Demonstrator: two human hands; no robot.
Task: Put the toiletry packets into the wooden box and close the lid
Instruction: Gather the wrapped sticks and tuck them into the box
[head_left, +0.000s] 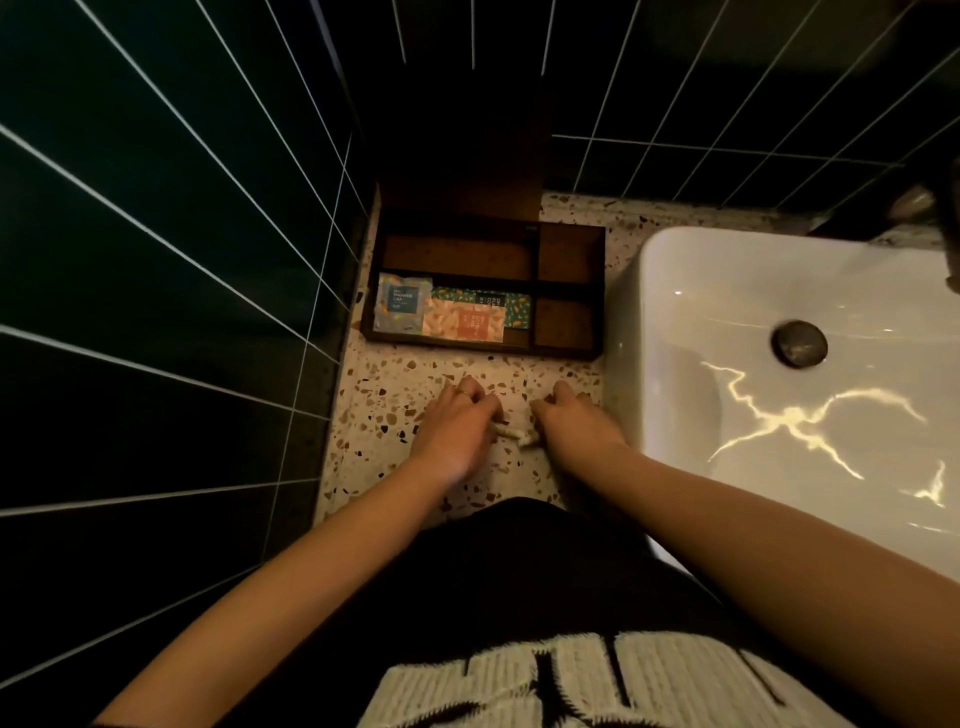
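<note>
1. A wooden box (485, 291) sits on a terrazzo counter (395, 395), in the corner where dark tiled walls (156, 260) meet; its lid (462, 130) stands raised against the back wall.
2. The box is split into compartments: a long rear one and a long front one on the left, and two smaller ones on the right. The rear and both right-hand compartments show bare wood.
3. Three packets lie in the front left compartment. A grey-blue shower cap packet (402, 309) is at the left end, an orange patterned packet (464, 322) overlaps the middle, and a green patterned packet (498, 306) lies partly beneath the orange one, reaching to the right.
4. Both hands rest on the counter just in front of the box, knuckles up and fingers curled downward.
5. The left hand (457, 421) wears a ring, and its fingers are bent around one end of a small pale item (514, 434) lying on the counter.
6. The right hand (576, 421) has its fingers curled at the other end of that same pale item; what the item is cannot be told, since it is small and mostly covered.
7. A white sink basin (691, 291) with a dark round drain (799, 344) lies immediately right of the box and counter.
</note>
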